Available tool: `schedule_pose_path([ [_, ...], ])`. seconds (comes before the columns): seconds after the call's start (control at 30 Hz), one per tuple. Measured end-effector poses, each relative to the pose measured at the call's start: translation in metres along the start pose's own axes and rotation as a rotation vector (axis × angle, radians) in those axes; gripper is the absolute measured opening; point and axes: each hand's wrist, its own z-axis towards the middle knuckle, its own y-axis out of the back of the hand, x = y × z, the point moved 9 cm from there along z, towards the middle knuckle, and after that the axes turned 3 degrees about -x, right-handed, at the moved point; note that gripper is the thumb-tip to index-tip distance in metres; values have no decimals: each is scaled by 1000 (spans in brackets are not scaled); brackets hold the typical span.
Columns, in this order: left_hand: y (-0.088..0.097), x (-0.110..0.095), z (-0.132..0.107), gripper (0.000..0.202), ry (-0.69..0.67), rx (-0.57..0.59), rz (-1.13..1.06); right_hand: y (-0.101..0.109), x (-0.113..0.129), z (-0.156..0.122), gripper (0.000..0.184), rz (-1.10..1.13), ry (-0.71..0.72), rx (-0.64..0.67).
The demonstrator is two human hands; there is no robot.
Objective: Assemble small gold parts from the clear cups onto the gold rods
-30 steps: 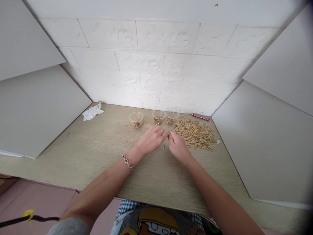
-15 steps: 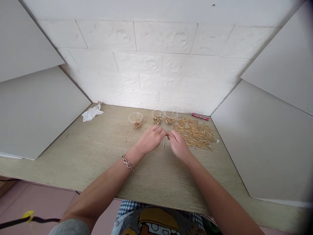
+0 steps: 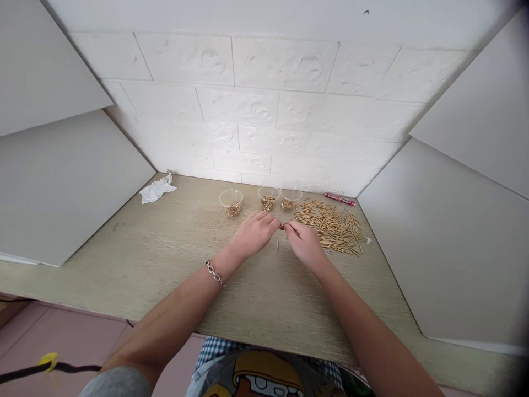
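Observation:
My left hand [image 3: 256, 234] and my right hand [image 3: 305, 242] meet fingertip to fingertip above the table. Both are closed in a pinch around a small metallic piece [image 3: 282, 226], too small and too covered by the fingers to name. A single thin brass-coloured pin [image 3: 277, 246] lies on the table just below the fingertips. Right of my right hand spreads a pile of similar brass-coloured pins [image 3: 333, 226]. Beyond my hands stand clear plastic cups with small gold-coloured parts: a left cup [image 3: 231, 197], a middle cup [image 3: 268, 193] and a right cup [image 3: 291, 194].
White boards wall in the left side [image 3: 78, 182] and right side [image 3: 446, 237] of the wooden table [image 3: 264, 303]. Crumpled tissue [image 3: 157, 189] lies at the back left. A red tube-like wrapper [image 3: 339, 199] rests at the back right, and a white brick-patterned wall [image 3: 256, 105] rises behind.
The camera view has shifted slightly. My hands stay pinched together at nearly the same spot, with the fingertips a touch further apart and more of the small piece showing.

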Motion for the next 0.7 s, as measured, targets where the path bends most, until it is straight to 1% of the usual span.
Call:
schedule_pose_path([
  [0.17,1,4,0,17,29,0,35,10,-3,1,19,21,28,-82],
  [0.27,1,4,0,17,33,8,32,10,-2,0,16,-59,86,-95],
  [0.4,0,2,0,17,17,24,33,7,3,-1,17,-173,161,-81],
  [0.6,0,-1,0,17,-3,27,37,5,6,-3,19,-240,165,-70],
  [0.7,1,0,0,17,-1,21,45,6,6,-3,21,-255,142,-72],
])
